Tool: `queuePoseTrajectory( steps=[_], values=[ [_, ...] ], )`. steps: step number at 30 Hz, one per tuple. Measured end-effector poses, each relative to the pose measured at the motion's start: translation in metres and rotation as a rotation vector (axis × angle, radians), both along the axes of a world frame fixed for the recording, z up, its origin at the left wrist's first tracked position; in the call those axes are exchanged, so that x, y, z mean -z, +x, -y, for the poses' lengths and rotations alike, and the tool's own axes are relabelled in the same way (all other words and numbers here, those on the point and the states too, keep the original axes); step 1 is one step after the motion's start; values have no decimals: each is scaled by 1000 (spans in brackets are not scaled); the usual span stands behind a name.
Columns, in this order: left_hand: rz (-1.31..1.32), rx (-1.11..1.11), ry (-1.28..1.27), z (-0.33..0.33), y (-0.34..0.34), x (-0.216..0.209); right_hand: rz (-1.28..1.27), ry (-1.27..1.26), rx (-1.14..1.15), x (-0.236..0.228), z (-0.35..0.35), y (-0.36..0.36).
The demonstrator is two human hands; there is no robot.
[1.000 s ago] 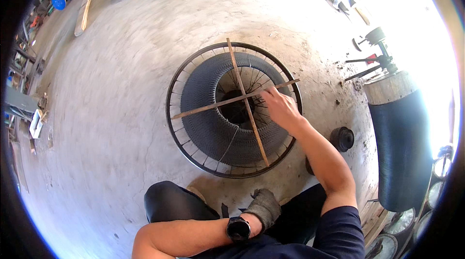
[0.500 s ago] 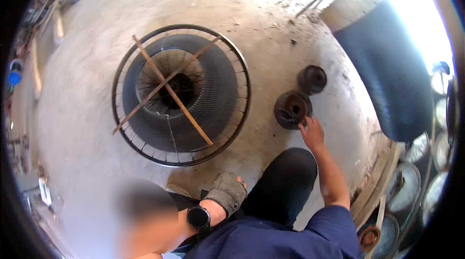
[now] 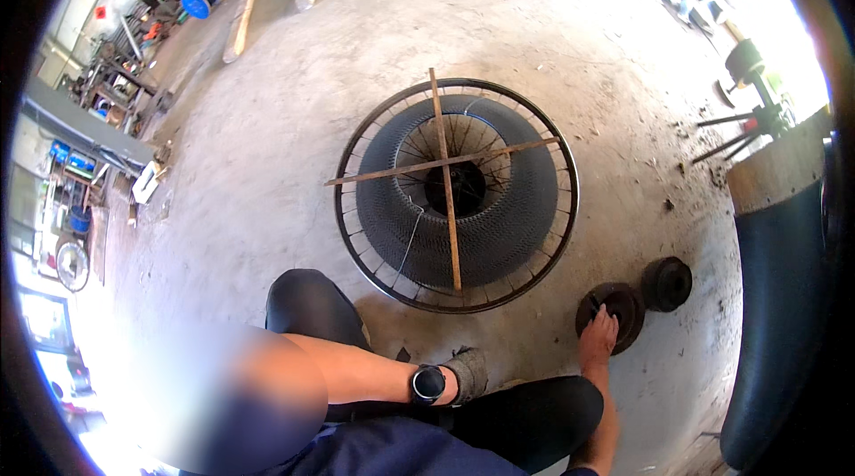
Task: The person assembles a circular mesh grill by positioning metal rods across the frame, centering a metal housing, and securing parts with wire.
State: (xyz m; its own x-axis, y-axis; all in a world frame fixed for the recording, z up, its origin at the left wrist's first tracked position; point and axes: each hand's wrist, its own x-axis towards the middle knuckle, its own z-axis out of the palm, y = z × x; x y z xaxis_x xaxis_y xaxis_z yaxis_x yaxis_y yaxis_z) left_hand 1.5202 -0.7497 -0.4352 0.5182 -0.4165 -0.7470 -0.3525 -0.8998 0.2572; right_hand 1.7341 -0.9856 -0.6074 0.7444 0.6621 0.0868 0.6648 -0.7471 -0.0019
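Observation:
My right hand (image 3: 601, 333) reaches into a dark, dished round metal piece (image 3: 631, 314) on the floor. Its fingers are closed at a small dark object (image 3: 595, 301) there, too small to name. Beside that piece stands a smaller dark round metal piece (image 3: 668, 284) with a centre hole. My left hand (image 3: 469, 371), in a grey fabric glove, rests by my right thigh; its fingers are hidden. Ahead lies a spoked metal rim (image 3: 574, 200) around a dark, wide mesh-like ring (image 3: 378, 218). Two rusty strips (image 3: 374, 175) cross over them.
A large dark curved sheet (image 3: 775, 298) stands at the right, near a stand with rod legs (image 3: 757, 115). Wooden beams (image 3: 240, 26) and a blue reel (image 3: 200, 0) are at the far left. Cluttered shelves (image 3: 80, 155) line the left side.
The view has swung, so the rim and metal pieces appear farther right and lower. My right hand has moved from the dished piece's edge into it, and its fingers have closed there.

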Motion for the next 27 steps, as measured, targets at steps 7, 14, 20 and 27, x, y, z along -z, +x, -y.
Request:
queuePoseTrajectory(
  steps=[7,14,20,27],
  values=[
    [-35,-98,-27,-1,3,15,-302,155,-536,7,-20,-84],
    [-8,-121,-54,1,6,20,-383,152,-697,11,-35,-113],
    [29,-174,-93,5,8,21,-42,72,35,-16,-9,-35],
    [47,-227,-84,4,-7,15,-163,-140,137,-3,18,-12]
  ],
)
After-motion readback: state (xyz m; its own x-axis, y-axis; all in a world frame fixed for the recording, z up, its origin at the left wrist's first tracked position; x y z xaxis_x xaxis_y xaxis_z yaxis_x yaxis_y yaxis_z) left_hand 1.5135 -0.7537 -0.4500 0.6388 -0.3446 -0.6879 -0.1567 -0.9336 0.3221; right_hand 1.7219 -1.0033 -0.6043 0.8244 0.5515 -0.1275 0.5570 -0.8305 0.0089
